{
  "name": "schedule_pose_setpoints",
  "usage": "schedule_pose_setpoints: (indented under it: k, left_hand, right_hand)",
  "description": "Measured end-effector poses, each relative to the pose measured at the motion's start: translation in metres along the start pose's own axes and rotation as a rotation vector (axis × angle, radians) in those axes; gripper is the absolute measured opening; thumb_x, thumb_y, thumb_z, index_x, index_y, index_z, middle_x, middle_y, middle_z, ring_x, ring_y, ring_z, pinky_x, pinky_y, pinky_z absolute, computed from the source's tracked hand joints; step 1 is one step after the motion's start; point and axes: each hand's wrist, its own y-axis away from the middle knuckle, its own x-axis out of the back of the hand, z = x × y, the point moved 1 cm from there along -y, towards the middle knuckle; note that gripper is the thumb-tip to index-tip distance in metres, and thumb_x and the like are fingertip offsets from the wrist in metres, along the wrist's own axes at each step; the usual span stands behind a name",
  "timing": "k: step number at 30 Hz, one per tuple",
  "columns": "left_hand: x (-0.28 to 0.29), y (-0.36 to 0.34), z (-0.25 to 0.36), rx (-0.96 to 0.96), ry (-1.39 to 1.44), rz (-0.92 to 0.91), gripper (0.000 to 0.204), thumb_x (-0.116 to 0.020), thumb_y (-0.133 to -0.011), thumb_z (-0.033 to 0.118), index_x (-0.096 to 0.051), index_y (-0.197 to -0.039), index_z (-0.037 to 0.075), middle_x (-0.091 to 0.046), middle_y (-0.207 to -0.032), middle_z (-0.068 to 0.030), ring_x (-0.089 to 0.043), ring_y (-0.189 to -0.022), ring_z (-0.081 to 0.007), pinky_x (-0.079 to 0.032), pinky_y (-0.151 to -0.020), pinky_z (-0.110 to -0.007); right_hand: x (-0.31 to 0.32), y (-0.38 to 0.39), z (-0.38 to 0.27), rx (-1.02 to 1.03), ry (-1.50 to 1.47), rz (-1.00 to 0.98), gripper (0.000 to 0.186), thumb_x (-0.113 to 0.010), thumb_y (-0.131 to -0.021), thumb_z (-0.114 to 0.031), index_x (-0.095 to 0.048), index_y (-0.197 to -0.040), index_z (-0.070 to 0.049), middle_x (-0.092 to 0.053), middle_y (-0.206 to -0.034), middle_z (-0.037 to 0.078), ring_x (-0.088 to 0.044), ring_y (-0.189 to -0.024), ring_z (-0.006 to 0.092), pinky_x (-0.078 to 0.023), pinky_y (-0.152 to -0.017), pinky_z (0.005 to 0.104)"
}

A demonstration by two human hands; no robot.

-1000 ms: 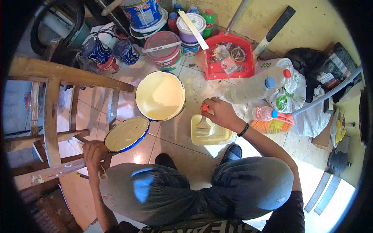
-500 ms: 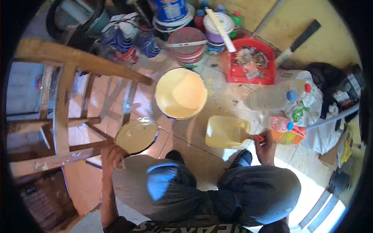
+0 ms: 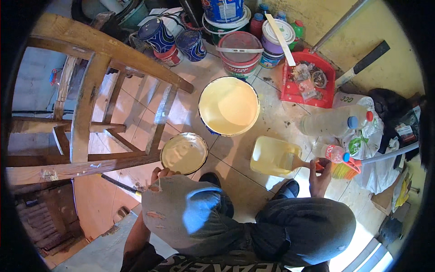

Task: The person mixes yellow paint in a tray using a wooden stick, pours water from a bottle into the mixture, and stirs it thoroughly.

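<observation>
My right hand [image 3: 320, 177] is closed around the red-orange handle of a paintbrush [image 3: 300, 162]. The brush's bristles rest inside a cut-open pale plastic jug [image 3: 270, 156] with cream paint on its walls. At the far side of my left knee is my left hand [image 3: 164, 173], its fingers loosely bent and partly hidden by the knee. Nothing shows in it. Just beyond lies a round paint-coated lid [image 3: 184, 153], seemingly not touched. Ahead of me stands an uncovered bucket [image 3: 229, 106] of cream paint.
A wooden ladder-like frame [image 3: 83, 109] fills the left. Paint tins [image 3: 191, 45] and lidded buckets [image 3: 240, 53] line the back. To the right are a red dustpan [image 3: 292, 90] with rubbish, plastic bottles [image 3: 322, 122], an orange-yellow broom head [image 3: 346, 170] and white bags [image 3: 376, 172].
The view has turned slightly left, so everything sits farther right. My left hand has shifted in toward the knee and lid. My right hand keeps the paintbrush in the jug.
</observation>
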Motion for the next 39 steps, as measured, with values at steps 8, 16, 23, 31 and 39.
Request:
schedule_pose_setpoints:
  k: [8,16,23,31,39]
  left_hand:
    - [0.024,-0.072,0.026,-0.434,0.034,0.131,0.046,-0.074,-0.089,0.046,-0.07,-0.121,0.012,-0.068,-0.116,-0.0062,-0.063,-0.123,-0.027,-0.04,-0.108,-0.06]
    - [0.084,-0.181,0.046,0.251,1.477,0.262,0.088,-0.044,-0.106,0.08,-0.063,-0.141,0.002,-0.07,-0.127,-0.0154,-0.067,-0.115,-0.0272,-0.053,-0.098,-0.041]
    - [0.084,-0.286,0.073,0.266,1.985,-0.227,0.109,-0.024,-0.102,0.092,-0.058,-0.151,0.0,-0.071,-0.136,-0.0146,-0.065,-0.126,-0.027,-0.048,-0.109,-0.047]
    - [0.119,-0.287,0.054,0.335,2.064,-0.269,0.112,-0.026,-0.098,0.096,-0.068,-0.138,-0.001,-0.073,-0.125,-0.0126,-0.064,-0.114,-0.0282,-0.045,-0.104,-0.044]
    - [0.181,-0.257,0.057,0.189,1.734,0.083,0.112,-0.012,-0.103,0.09,-0.073,-0.139,0.004,-0.069,-0.145,-0.013,-0.051,-0.141,-0.0296,-0.031,-0.118,-0.051]
  right_hand:
    - [0.01,0.006,-0.03,0.296,0.411,0.161,0.058,-0.083,-0.097,-0.02,-0.055,-0.144,0.0,-0.065,-0.135,0.02,-0.066,-0.119,0.0367,-0.055,-0.1,0.047]
    - [-0.004,-0.04,-0.101,0.434,-0.017,-0.244,0.041,-0.086,-0.093,-0.015,-0.067,-0.128,-0.001,-0.071,-0.128,0.018,-0.071,-0.114,0.0308,-0.061,-0.082,0.0385]
    - [-0.058,-0.071,-0.158,0.208,-0.218,-0.474,0.03,-0.08,-0.099,-0.02,-0.07,-0.121,-0.001,-0.074,-0.117,0.014,-0.073,-0.102,0.0275,-0.06,-0.082,0.0384]
    - [-0.071,-0.088,-0.296,1.057,0.076,-0.49,0.027,-0.08,-0.09,-0.019,-0.071,-0.11,-0.003,-0.068,-0.104,0.016,-0.068,-0.103,0.0389,-0.057,-0.089,0.0504]
    - [-0.181,-0.114,-0.365,0.883,0.41,-0.607,0.034,-0.077,-0.097,-0.035,-0.075,-0.096,-0.001,-0.074,-0.091,0.025,-0.071,-0.08,0.045,-0.061,-0.077,0.0558]
